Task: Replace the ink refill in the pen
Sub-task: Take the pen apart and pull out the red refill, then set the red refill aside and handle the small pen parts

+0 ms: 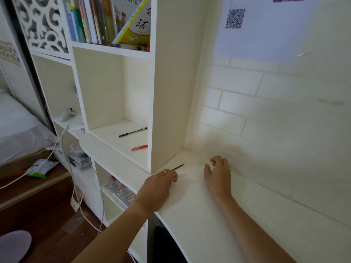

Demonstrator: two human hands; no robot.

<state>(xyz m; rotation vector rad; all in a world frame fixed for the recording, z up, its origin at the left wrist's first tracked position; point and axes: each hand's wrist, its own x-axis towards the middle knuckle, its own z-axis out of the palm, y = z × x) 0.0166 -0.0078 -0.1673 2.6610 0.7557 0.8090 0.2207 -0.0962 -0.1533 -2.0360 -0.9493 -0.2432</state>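
On the white table (209,215) in the head view, the thin dark refill (179,166) lies slanted up-right just beyond the left hand (159,188), whose grip pinches a clear pen part (182,175), while the right hand (218,173), fingers loosely spread, rests farther right.

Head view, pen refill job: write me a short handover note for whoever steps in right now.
Left hand: on the desk, fingers on a clear tube; a thin black refill pokes out beyond it.
Right hand: open, palm down on the desk, holding nothing visible.
Black pen and red pen: untouched on the shelf.
Done: pen seemingly apart.
Left: fit refill, close pen.
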